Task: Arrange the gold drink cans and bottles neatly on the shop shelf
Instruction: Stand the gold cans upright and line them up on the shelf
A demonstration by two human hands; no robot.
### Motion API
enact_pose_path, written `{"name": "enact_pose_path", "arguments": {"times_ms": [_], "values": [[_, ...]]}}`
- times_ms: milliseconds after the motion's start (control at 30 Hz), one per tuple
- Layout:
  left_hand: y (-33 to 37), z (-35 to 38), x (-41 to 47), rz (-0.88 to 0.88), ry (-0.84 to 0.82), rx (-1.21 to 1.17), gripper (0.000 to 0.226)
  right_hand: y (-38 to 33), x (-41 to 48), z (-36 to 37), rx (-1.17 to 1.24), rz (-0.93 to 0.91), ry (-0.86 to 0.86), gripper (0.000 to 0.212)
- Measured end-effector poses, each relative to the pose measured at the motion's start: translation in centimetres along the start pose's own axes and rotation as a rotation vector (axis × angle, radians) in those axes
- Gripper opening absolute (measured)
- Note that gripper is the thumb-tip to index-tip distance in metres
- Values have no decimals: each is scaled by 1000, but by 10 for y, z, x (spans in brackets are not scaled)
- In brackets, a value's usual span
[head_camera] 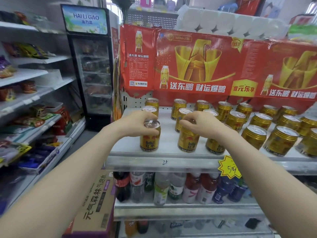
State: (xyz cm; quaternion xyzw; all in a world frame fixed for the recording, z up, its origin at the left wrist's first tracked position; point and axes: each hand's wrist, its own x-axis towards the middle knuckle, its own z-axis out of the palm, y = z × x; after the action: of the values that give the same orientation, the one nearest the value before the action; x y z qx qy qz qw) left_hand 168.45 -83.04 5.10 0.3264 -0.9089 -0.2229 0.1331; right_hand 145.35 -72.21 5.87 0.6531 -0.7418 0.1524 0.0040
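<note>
**Both hands on gold cans at the shelf front**

The front-left gold can (149,140) stands upright near the front edge of the upper shelf (168,162). I see the left hand (135,123) holding it at the top. The fingers curl round the back of the rim and the thumb lies across the front side, so the lid shows between them.

Near it on the right, not touching, stands the second gold can (188,140). The right hand (200,125) lies over it from above, with the fingers curled down onto the lid and rim, so it grips this can by the top. A third front can (214,147) is partly hidden behind the right wrist.

The other gold cans (255,136) stand upright behind and to the right, in loose rows with uneven gaps.

A yellow star price tag (229,167) hangs on the shelf front, beside the right forearm. A red banner (193,66) covers the back above the cans, and white paper rolls (223,21) lie on top.

On the lower shelf stand mixed drink bottles (171,188). A cardboard box (97,200) is at the lower left, and a glass-door fridge (92,66) stands further left.
</note>
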Motion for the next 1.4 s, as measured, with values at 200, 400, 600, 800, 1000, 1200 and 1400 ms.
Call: {"name": "enact_pose_path", "arguments": {"times_ms": [200,400,600,800,1000,1200,1400], "values": [[5,7,-5,-14,93,70,54,-3,-16,-5,10,8,-40,44],[9,9,-7,-42,107,82,50,0,-16,-1,55,11,-19,45],[6,8,-6,-23,101,128,56,3,-12,0,89,20,-26,55],[45,17,10,147,255,299,59,44,-29,-32,96,131,215,51],[95,60,37,181,161,221,66,94,-55,-19,-45,142,7,71],[108,82,41,31,145,223,67,103,-50,-10,-27,43,44,71],[122,80,39,-68,116,244,65,110,-46,-7,-51,-29,57,67]]}}
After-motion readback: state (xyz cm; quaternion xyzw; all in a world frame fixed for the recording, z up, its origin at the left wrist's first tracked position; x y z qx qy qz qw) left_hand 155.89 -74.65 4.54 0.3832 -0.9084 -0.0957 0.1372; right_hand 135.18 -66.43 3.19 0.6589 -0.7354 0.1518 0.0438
